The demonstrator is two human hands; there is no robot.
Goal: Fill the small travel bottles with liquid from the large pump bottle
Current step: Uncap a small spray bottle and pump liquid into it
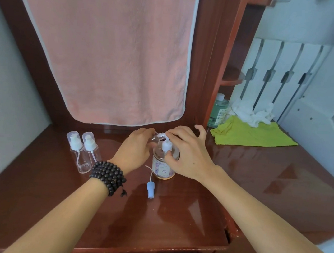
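Note:
The large pump bottle (164, 165), clear with a pink flowered label and a white pump, stands mid-table. My left hand (135, 151) holds a small clear travel bottle (158, 138) tilted at the pump's spout. My right hand (186, 153) lies over the pump, a finger on the pump head and the thumb against the bottle's side. Two more capped clear travel bottles (84, 149) stand upright to the left. A loose blue spray top with its thin tube (150, 187) lies on the table in front of the big bottle.
A pink towel (112, 48) hangs behind the wooden table (175, 216). At the right lie a green cloth (251, 134), crumpled white tissue (251, 112) and a green-tinted bottle (219, 110). A wooden shelf post rises right of the towel.

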